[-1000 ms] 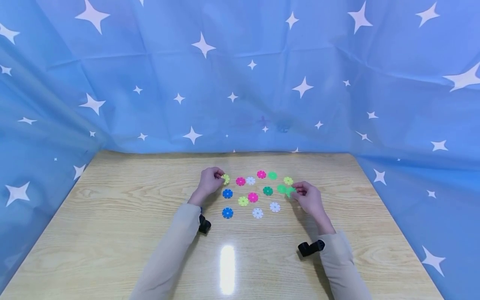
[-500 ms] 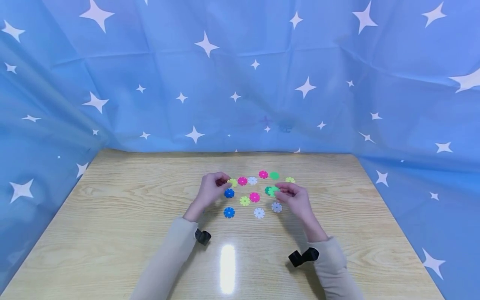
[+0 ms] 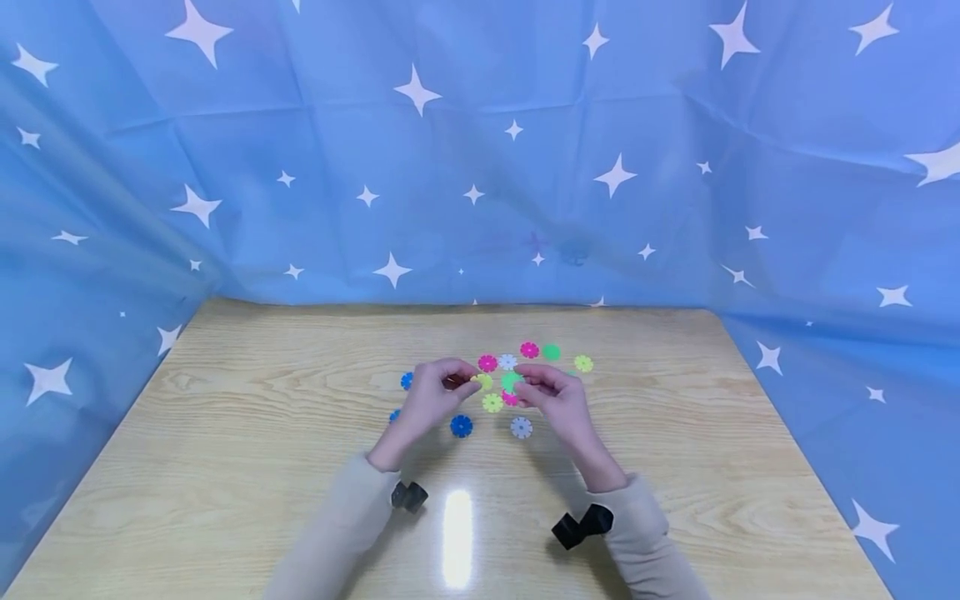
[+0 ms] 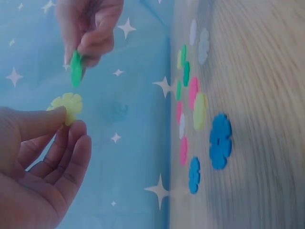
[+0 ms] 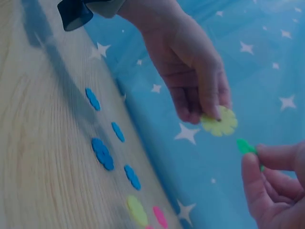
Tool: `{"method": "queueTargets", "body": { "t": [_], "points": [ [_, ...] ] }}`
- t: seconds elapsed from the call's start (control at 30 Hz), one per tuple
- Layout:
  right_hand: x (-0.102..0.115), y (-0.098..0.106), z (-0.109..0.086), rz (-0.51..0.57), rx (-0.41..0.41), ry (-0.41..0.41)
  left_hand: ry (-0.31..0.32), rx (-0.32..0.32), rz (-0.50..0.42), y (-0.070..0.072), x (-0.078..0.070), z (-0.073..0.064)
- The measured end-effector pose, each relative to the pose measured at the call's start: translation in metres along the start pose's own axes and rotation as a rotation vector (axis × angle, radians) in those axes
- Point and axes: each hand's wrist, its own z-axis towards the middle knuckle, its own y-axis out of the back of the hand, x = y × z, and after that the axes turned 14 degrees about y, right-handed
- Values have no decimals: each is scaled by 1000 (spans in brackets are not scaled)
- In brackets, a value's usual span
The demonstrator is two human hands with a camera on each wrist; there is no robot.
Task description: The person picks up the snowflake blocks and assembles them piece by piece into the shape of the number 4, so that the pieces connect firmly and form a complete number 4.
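Note:
My left hand [image 3: 433,393] pinches a yellow notched plastic building disc [image 4: 71,104] between thumb and fingers. Facing it, my right hand [image 3: 561,403] pinches a bright green notched disc [image 4: 76,71] by its edge. Both discs are raised off the table, close together with a small gap between them. In the right wrist view the green disc [image 5: 243,146] is seen nearly edge-on, while the yellow disc [image 5: 223,122] shows its flat side. Below the hands, another yellow disc [image 3: 492,403] and a pink disc [image 3: 510,398], partly hidden by my right fingers, lie on the table.
More notched discs lie flat on the wooden table [image 3: 247,467]: blue ones [image 3: 461,426], a white one [image 3: 521,427], pink ones [image 3: 529,350], a green one [image 3: 551,352] and a yellow one [image 3: 583,363]. A blue starred curtain [image 3: 480,150] hangs behind the table.
Both hands have come inward toward each other over the discs. The right hand carried the green disc leftward; the left hand brought the yellow disc rightward.

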Motion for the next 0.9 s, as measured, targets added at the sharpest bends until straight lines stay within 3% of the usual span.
{"method": "queueTargets", "body": {
  "t": [0.2, 0.5, 0.83, 0.9],
  "points": [
    [2, -9, -2, 59, -9, -32, -31, -8, -33, -3, -1, -5],
    [4, -12, -1, 189, -48, -77, -33, -83, -73, -7, 2, -6],
    [10, -18, -1, 160, -73, -80, -87, -131, -105, -8, 5, -7],
    [10, -18, -1, 155, -69, -81, -101, -133, -102, -6, -4, -10]
  ]
}}
